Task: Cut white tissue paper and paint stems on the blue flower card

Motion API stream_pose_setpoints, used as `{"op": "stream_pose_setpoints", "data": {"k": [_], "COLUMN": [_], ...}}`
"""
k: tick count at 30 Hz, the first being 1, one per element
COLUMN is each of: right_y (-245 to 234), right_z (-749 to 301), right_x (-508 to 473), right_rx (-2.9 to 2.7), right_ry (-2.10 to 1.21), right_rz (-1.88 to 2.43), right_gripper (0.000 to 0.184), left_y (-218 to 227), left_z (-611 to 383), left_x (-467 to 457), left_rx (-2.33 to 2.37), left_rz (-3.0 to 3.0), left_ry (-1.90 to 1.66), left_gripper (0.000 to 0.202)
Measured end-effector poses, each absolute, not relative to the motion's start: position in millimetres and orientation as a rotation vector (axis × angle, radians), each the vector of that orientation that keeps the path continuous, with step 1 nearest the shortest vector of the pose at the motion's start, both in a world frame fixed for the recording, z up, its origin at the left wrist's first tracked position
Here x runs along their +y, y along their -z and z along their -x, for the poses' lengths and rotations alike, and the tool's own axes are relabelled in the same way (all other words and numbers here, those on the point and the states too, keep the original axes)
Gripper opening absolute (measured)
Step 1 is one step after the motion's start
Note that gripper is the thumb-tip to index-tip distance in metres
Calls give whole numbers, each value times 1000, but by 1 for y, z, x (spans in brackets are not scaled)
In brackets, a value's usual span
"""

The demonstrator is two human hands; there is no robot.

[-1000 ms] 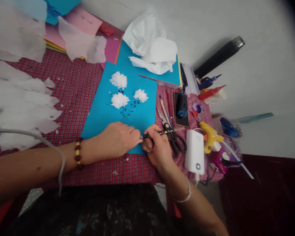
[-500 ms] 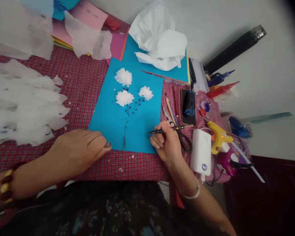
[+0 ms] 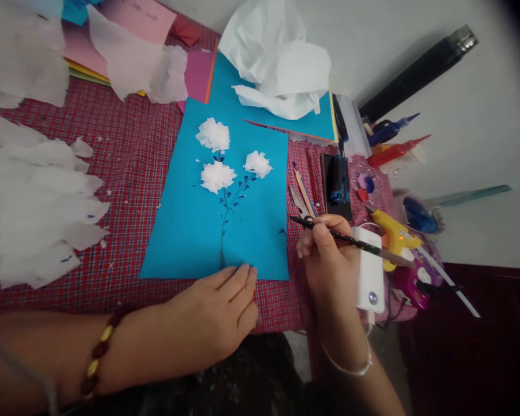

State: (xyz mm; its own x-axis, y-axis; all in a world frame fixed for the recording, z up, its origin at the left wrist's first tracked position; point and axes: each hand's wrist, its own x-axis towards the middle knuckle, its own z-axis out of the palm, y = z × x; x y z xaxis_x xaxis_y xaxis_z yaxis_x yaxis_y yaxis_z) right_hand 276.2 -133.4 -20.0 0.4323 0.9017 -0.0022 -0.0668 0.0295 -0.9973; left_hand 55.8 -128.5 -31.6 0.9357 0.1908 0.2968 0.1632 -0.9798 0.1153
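Note:
A sheet of blue paper (image 3: pixel 173 231) lies before me, with three white ruffled paper flowers (image 3: pixel 217 176) on it. A painted stem with small dark blue leaves (image 3: pixel 227 205) runs down from them. My left hand (image 3: pixel 225 312) rests across the sheet's lower edge, fingers laid on the paper and thumb hidden. Just off the right edge, my right hand (image 3: pixel 333 260) grips a thin dark paintbrush (image 3: pixel 351 238), its pointed tip towards the paper. A small dark blue mark (image 3: pixel 282 231) shows near that edge.
White torn tissue (image 3: pixel 39 208) covers the left side. Crumpled white paper (image 3: pixel 281 69) sits at the back. At right are scissors (image 3: pixel 301 202), a phone (image 3: pixel 329 173), a white power bank (image 3: pixel 370 283), a yellow glue gun (image 3: pixel 392 231) and a paint palette (image 3: pixel 366 184).
My left hand has moved right onto the paper's lower edge, over the stem's foot. My right hand has drawn back to the right with the paintbrush. A blue mark now shows near the right edge.

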Motion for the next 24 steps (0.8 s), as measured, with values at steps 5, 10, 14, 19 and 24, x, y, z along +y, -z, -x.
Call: {"op": "stream_pose_setpoints", "data": {"k": [5,10,14,19,24], "right_y": [22,25,34,43,46], "right_z": [-272,-259,-257,-263,-266], "right_x": [-132,-107,-101,-110,-113], "right_rx": [-1056,-1193,-1234,-1184,-1255], "right_ry": [-885,-807,-743,-649,-652], "right_rz": [1410,1450,1475,1514,1568], "right_gripper": [6,6,6,8,8], "left_y": [35,36,38,45,40], "left_z": [-49,-47,-44,-44,-50], "left_x": [-133,-121,-108,-104,-103], "left_rx": [267,283,367,457,502], "left_rz": [-2919,-2814,-2770,-2790,-2792], "left_ry": [-528,-634,-681,-709,-749], "left_gripper": [18,16,10,13,24]}}
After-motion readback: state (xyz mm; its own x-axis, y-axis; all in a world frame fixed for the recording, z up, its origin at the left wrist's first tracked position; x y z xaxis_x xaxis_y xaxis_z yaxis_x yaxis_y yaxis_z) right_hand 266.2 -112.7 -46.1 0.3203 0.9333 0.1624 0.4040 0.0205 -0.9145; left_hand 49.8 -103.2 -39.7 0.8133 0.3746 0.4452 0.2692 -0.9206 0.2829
